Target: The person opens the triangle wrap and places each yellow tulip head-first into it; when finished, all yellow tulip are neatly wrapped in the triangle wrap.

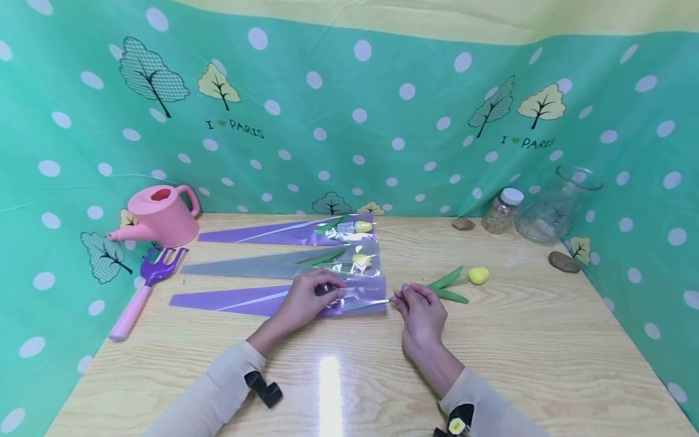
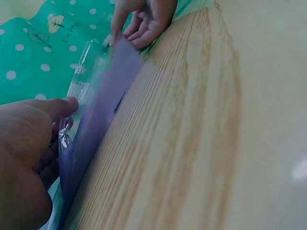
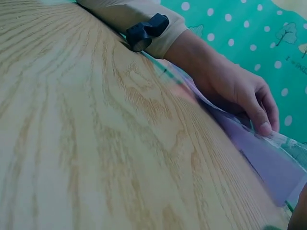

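My left hand (image 1: 307,298) pinches the clear film of the nearest purple flower sleeve (image 1: 235,301), lifting it near the wide right end. In the left wrist view the thumb lies on the film (image 2: 82,88), with the other fingers partly hidden behind it. My right hand (image 1: 423,315) grips the stem of a yellow tulip (image 1: 478,275) right by the sleeve's mouth. The tulip's head and green leaves (image 1: 449,285) point away to the right. A bit of green stem (image 3: 289,206) shows at the sleeve's edge in the right wrist view.
Behind lie a grey sleeve (image 1: 235,267) and another purple sleeve (image 1: 246,233), each with a yellow tulip inside. A pink watering can (image 1: 164,218) and hand fork (image 1: 143,294) are at left. A jar (image 1: 499,212), glass vase (image 1: 551,209) and stones (image 1: 563,261) stand back right.
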Demonstrator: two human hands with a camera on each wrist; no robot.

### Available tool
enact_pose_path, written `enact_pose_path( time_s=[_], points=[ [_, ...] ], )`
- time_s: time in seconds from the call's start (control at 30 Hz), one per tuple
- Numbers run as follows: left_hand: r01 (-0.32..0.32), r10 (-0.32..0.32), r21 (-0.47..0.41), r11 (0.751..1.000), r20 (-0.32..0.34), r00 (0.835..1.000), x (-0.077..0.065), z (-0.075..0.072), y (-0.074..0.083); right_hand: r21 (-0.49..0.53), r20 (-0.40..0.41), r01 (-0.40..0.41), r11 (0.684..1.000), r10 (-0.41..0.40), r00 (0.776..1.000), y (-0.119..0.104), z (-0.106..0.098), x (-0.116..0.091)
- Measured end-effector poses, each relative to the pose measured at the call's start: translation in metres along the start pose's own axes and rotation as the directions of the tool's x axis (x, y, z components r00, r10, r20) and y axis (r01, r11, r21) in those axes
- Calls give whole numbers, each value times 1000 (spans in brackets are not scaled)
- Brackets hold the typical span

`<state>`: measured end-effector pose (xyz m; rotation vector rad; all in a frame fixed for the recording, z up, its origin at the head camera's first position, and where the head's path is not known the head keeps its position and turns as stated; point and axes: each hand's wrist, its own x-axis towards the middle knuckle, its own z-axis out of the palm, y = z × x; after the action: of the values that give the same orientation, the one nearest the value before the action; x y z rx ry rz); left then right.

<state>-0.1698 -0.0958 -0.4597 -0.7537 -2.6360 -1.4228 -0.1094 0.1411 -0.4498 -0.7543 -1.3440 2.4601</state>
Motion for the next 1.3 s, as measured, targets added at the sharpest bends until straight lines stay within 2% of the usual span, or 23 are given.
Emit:
enact_pose_path(
  time_s=[0.17, 0.4, 0.57, 0.93, 1.07, 1.3],
  points=[
    [7, -7, 3, 1000, 12, 1000, -1, 1, -1, -9, -17, -17, 1000, 17, 1000, -11, -8, 0],
    [6, -6, 11, 1000, 14, 1000, -1, 2, -1, 13, -90, 9, 1000, -7, 996, -41, -31, 19],
    [8, -8, 15, 1000, 14, 1000, -1, 2, -1, 44, -119, -5, 999, 11, 993, -55, -42, 28],
    [13, -13, 11, 1000, 18, 1000, -2, 4, -1, 55, -146, -57, 997, 65, 987, -59, -48, 36],
    [14, -14, 12, 1000, 17, 1000, -2, 3, 0, 28, -122, -68, 997, 71, 990, -59, -49, 38],
    [11, -12, 18, 1000, 19, 1000, -2, 3, 1, 25, -64, -129, 991, 131, 989, -61, -47, 39]
  ],
)
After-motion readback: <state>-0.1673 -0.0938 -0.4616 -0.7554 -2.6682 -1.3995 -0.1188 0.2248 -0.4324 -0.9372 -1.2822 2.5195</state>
